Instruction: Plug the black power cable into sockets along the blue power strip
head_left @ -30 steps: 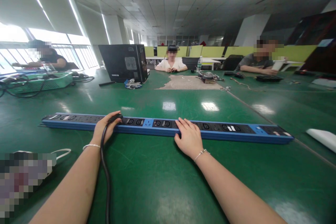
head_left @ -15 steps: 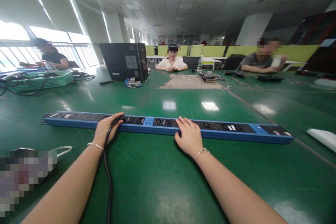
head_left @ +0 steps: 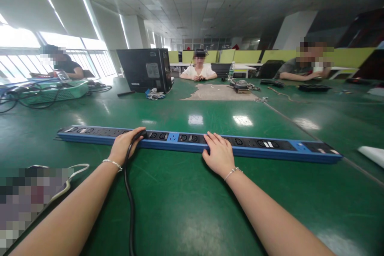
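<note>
A long blue power strip with black socket panels lies crosswise on the green table. My left hand is closed around a black plug at the strip's left half; the plug sits against the sockets, its tip hidden, so how deep it is in I cannot tell. From it a black power cord runs down toward me. Right of the middle, my right hand grips the strip, fingers laid over the top and thumb at the front side. Some sockets under both hands are covered.
Beyond the strip stand a black computer case, gloves and a green basket of cables. Three people sit around the table. A bottle stands at the far side. A blurred-out object lies at the near left, a white item at right.
The view has shifted a little, so the strip and table things appear slightly farther right. Both hands keep their places on the plug and strip.
</note>
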A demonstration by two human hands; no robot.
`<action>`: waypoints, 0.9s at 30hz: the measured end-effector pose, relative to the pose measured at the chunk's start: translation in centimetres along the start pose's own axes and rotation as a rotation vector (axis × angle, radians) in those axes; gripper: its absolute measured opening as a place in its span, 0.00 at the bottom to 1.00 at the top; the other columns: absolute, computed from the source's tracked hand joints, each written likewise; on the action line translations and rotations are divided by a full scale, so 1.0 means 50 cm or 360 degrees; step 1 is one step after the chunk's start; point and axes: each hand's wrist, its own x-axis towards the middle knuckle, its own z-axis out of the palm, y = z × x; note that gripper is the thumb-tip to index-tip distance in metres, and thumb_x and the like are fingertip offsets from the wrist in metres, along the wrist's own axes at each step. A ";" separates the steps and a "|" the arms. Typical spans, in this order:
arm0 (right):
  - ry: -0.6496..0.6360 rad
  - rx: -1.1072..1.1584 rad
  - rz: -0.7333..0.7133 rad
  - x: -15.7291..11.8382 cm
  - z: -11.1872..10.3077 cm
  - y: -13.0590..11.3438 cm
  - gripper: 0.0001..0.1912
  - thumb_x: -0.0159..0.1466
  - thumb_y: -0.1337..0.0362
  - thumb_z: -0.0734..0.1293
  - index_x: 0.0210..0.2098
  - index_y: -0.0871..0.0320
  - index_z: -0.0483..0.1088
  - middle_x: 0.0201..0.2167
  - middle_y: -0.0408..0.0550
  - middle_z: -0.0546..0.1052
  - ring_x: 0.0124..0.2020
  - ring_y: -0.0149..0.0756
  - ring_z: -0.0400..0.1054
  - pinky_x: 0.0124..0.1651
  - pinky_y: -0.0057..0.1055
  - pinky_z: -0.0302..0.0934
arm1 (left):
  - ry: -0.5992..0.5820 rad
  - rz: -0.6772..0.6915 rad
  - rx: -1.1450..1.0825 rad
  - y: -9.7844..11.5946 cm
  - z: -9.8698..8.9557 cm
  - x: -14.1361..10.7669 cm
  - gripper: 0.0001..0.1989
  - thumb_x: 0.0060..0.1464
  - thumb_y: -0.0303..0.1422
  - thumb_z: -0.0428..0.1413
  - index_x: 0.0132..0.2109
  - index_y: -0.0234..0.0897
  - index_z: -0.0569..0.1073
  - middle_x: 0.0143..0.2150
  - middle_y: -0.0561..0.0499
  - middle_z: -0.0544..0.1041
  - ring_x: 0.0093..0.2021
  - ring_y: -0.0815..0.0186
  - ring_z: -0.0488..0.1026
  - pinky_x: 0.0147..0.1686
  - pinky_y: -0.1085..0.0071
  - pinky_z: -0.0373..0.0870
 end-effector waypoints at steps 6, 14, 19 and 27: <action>0.0010 -0.0001 0.0015 0.000 0.000 -0.001 0.25 0.57 0.63 0.59 0.55 0.56 0.64 0.57 0.46 0.65 0.58 0.38 0.53 0.57 0.39 0.45 | 0.0028 0.0098 -0.0035 -0.020 0.013 -0.004 0.21 0.57 0.43 0.43 0.54 0.43 0.67 0.45 0.49 0.76 0.43 0.62 0.73 0.45 0.69 0.66; -0.0005 0.0012 0.0025 0.001 -0.001 -0.002 0.25 0.57 0.63 0.59 0.55 0.56 0.64 0.57 0.45 0.65 0.58 0.39 0.53 0.57 0.39 0.44 | 0.0156 -0.0053 0.0035 0.007 0.018 -0.007 0.20 0.55 0.43 0.46 0.51 0.42 0.69 0.42 0.48 0.77 0.42 0.61 0.73 0.46 0.67 0.65; -0.0006 -0.0008 0.0026 0.000 -0.002 -0.003 0.25 0.58 0.63 0.59 0.55 0.56 0.63 0.58 0.46 0.64 0.58 0.39 0.53 0.57 0.39 0.44 | 0.0215 -0.0117 0.0023 0.022 0.020 -0.007 0.18 0.55 0.42 0.46 0.50 0.44 0.70 0.42 0.50 0.77 0.43 0.62 0.73 0.46 0.67 0.64; 0.0002 -0.0006 0.0004 0.000 -0.001 -0.001 0.25 0.58 0.63 0.59 0.55 0.56 0.64 0.57 0.46 0.65 0.58 0.39 0.53 0.57 0.38 0.44 | 0.0190 -0.0080 -0.0115 0.011 0.019 -0.003 0.20 0.55 0.42 0.46 0.51 0.41 0.70 0.44 0.49 0.77 0.42 0.61 0.74 0.45 0.68 0.66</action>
